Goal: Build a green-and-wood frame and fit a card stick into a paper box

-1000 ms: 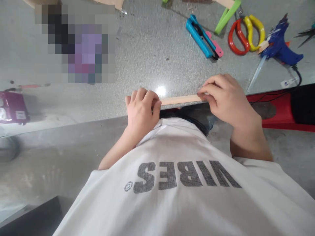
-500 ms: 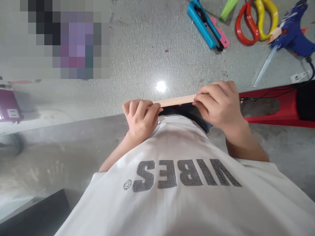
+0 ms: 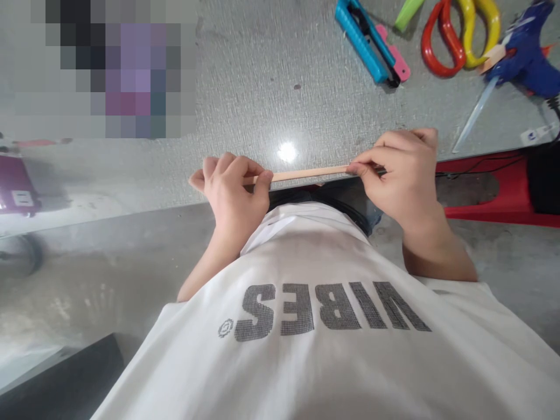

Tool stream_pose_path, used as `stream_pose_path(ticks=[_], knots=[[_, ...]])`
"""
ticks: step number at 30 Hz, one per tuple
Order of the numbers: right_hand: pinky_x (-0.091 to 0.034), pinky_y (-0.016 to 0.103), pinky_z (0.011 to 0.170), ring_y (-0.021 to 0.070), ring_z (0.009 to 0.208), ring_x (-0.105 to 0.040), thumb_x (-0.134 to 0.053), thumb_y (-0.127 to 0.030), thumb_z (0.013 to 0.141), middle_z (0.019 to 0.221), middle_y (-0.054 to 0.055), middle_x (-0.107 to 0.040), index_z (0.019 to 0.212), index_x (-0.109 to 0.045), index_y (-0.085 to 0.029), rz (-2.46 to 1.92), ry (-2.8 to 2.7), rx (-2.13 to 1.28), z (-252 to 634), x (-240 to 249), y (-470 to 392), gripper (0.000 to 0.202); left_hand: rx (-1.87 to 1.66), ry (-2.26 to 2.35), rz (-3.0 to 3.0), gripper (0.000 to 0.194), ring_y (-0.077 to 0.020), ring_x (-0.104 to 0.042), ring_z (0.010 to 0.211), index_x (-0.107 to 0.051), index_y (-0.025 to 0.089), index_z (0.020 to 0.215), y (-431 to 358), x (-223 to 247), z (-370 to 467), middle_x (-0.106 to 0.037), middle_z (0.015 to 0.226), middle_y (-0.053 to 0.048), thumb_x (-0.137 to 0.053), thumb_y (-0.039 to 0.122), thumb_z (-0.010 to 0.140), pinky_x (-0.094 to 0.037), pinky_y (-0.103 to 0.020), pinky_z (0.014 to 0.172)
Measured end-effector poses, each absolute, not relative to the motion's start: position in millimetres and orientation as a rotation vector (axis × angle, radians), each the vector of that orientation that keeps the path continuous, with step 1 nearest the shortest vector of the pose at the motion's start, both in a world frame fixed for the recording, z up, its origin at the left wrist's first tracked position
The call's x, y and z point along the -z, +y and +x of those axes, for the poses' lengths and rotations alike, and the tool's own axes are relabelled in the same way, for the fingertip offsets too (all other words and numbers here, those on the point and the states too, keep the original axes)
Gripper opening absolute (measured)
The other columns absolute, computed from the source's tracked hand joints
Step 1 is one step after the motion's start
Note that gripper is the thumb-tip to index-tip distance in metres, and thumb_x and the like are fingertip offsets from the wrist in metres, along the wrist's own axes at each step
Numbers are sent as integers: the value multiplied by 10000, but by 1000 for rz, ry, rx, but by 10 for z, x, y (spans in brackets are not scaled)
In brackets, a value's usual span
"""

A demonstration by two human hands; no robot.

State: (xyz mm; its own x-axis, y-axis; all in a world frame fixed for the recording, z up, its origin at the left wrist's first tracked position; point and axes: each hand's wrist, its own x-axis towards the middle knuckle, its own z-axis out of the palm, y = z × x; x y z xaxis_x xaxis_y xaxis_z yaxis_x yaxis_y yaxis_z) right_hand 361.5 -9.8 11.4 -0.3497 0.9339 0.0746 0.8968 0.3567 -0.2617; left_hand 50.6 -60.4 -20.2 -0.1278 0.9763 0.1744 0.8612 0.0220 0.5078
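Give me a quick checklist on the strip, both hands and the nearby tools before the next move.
1. Left hand has a grip on the strip: ok, pinched between thumb and fingers.
2. Right hand has a grip on it: ok, held with thumb and fingertips.
3. Strip straight between the hands: ok, no clear bend shows.
4. Strip lifted off the table: cannot tell from this angle.
5. Glue gun apart from both hands: ok.
6. Glue gun cold: cannot tell.

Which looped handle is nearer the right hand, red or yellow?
The red handle: its loop lies closer to the right hand, which pinches the tan strip. The yellow handle sits farther off, beside the blue glue gun.
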Motion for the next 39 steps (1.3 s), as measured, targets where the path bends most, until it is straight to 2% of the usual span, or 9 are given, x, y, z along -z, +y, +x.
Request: stream_pose_path(ticks=[5,10,15,18,21,27,32,35,39], knots=[[-455,591,1022,347,1005,-679,-650,-370,1144,966,89,-754,1069,-901,-340,-1613,-2439,-372,3617,-180,-9,263,-694,2091,1918,114,-455,-662,1290,-779,310,1013,-654,138,440,-778,1149,-132,-734,286,1115,-511,-775,1071],[-465,561,1006,364,1121,-677,-547,-255,1139,1106,108,-806,1086,-899,-334,-1523,-2504,-428,3515,-209,-26,365,-673,2003,2084,172,-487,-686,1534,-838,336,1131,-754,210,370,-845,1467,-136,-704,229,1124,-493,-813,1216],[-453,556,1002,337,1086,-661,-536,-181,1119,1119,112,-824,1045,-897,-310,-1489,-2527,-338,3415,-195,-174,391,-685,1657,2277,419,-417,-626,1745,-770,249,1561,-812,465,699,-805,1664,-184,-567,264,1196,-507,-677,1398],[-450,555,977,335,1070,-655,-548,-184,1121,1112,123,-826,1045,-903,-301,-1479,-2524,-253,3398,-165,-248,381,-706,1604,2300,468,-389,-717,1654,-769,231,1588,-782,511,900,-831,1614,-186,-482,249,1219,-567,-625,1350],[-458,560,966,340,1076,-669,-561,-161,1101,1138,124,-837,1072,-913,-306,-1473,-2522,-199,3397,-132,-286,382,-691,1722,2281,451,-358,-818,1411,-832,275,1496,-723,455,945,-889,1395,-163,-494,190,1210,-627,-553,1149],[-448,554,954,341,1049,-684,-608,-255,1122,1112,122,-835,972,-877,-280,-1427,-2530,-136,3413,-71,-294,308,-716,1798,2331,413,-294,-730,1005,-882,315,1303,-722,393,789,-780,1006,-108,-527,139,1189,-523,-468,878],[-415,516,915,310,975,-649,-600,-400,1192,970,110,-784,877,-822,-271,-1331,-2592,-182,3438,5,-257,406,-722,1818,2401,423,-267,-651,880,-878,301,1116,-747,403,687,-691,890,-83,-521,73,1120,-517,-457,813],[-395,495,910,303,994,-625,-534,-363,1229,986,103,-775,966,-854,-289,-1319,-2577,-181,3383,48,-233,421,-717,1769,2380,410,-264,-622,850,-858,279,1024,-695,360,666,-692,890,-89,-517,62,1093,-501,-445,778],[-373,470,908,299,1018,-601,-449,-264,1232,1047,101,-784,1042,-864,-299,-1269,-2604,-261,3248,34,-136,458,-669,1695,2322,356,-274,-672,881,-863,268,995,-599,188,625,-767,950,-107,-549,172,1131,-490,-418,738]])
